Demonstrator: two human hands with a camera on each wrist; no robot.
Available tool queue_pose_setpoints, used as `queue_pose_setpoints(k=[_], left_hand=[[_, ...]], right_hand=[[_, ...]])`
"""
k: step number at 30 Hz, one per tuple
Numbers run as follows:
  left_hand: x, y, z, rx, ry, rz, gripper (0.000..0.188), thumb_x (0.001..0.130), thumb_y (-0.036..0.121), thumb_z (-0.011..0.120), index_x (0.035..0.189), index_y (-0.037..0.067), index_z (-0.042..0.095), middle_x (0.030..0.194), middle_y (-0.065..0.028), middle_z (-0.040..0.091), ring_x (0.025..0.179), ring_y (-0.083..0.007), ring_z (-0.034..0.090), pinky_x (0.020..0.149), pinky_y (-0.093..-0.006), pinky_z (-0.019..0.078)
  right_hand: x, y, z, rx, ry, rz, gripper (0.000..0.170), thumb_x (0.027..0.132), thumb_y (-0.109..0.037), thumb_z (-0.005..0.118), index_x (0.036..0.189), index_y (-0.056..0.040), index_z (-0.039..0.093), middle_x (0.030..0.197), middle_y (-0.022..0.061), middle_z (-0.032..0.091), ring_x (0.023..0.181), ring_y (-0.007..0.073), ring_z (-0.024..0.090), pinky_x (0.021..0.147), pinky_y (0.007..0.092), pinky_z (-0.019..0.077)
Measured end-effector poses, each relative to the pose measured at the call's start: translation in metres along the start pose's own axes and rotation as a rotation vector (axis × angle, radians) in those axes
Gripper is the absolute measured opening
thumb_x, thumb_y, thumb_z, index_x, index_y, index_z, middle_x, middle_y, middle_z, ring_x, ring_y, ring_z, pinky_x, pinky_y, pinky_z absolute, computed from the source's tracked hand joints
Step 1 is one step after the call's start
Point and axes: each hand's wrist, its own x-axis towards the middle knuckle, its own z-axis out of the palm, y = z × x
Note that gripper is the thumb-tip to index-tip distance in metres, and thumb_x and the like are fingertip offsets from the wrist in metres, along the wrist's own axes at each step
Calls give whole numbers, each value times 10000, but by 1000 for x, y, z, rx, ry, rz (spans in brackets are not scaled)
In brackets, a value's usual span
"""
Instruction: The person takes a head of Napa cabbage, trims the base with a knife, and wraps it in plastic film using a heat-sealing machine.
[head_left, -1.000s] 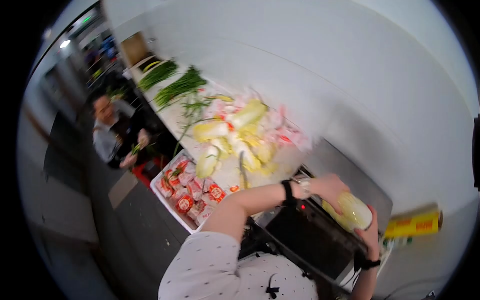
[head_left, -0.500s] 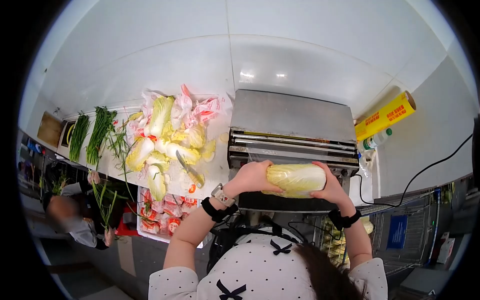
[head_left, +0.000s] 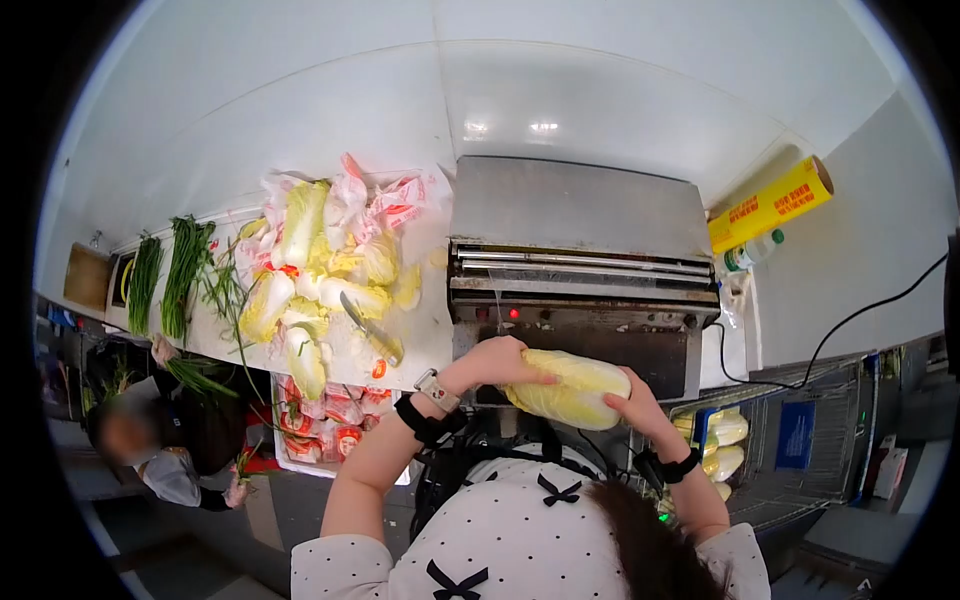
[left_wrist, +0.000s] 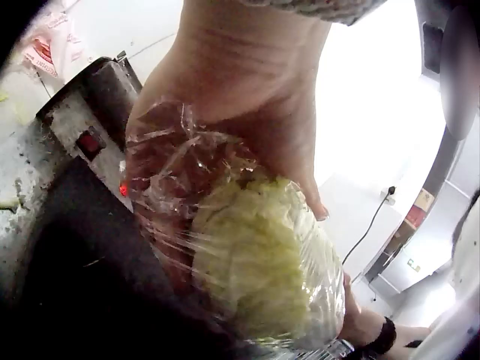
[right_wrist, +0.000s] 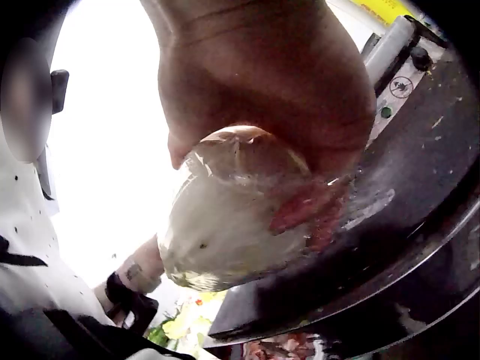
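Note:
A napa cabbage point(head_left: 572, 392) in clear plastic film is held between both hands at the front edge of the wrapping machine point(head_left: 582, 200). My left hand point(head_left: 488, 366) grips its leafy end, thumb on top. At the white base end, my right hand point(head_left: 648, 408) holds the other side. In the left wrist view, crinkled film point(left_wrist: 176, 161) stretches over the fingers and the pale leaves. The right wrist view shows the smooth white base point(right_wrist: 225, 225), with fingertips point(right_wrist: 296, 210) curled around it. Behind the cabbage lies the machine's dark plate point(head_left: 640, 352).
Left of the machine, loose cabbages and leaves point(head_left: 305, 225), a knife point(head_left: 370, 330) and bundled green stalks point(head_left: 185, 275) lie on the counter. A white crate point(head_left: 340, 468) of wrapped packs stands below. Yellow roll point(head_left: 775, 208), bottle point(head_left: 752, 250) and cart point(head_left: 800, 440) are right; another person point(head_left: 165, 440) is left.
The head view has swung round to face the machine. Both hands have brought the wrapped cabbage back from over the machine toward the body, its right end now tilted lower.

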Motion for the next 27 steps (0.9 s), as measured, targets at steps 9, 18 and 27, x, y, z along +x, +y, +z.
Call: queue_pose_setpoints(k=[9, 18, 27], left_hand=[[-15, -29, 14, -32, -316, 49, 671, 648, 573, 683, 947, -26, 641, 809, -124, 654, 735, -204, 622, 653, -297, 481], [-59, 20, 2, 308, -126, 298, 655, 565, 611, 682, 903, 52, 641, 767, -132, 645, 735, -294, 623, 644, -348, 490], [-85, 18, 9, 333, -42, 214, 688, 548, 630, 670, 868, 22, 637, 699, -137, 639, 686, -295, 632, 632, -358, 495]], right_hand=[[-40, -6, 15, 153, -348, 182, 502, 851, -317, 568, 1180, 41, 443, 1100, 127, 542, 951, 158, 532, 812, 272, 433], [25, -71, -10, -103, -392, -167, 610, 947, -475, 253, 1160, 23, 534, 1110, 144, 582, 1017, 206, 549, 907, 321, 408], [57, -59, 84, 218, -1084, 680, 708, 881, -625, 192, 1239, -65, 438, 1146, 79, 548, 1020, 147, 553, 835, 291, 472]])
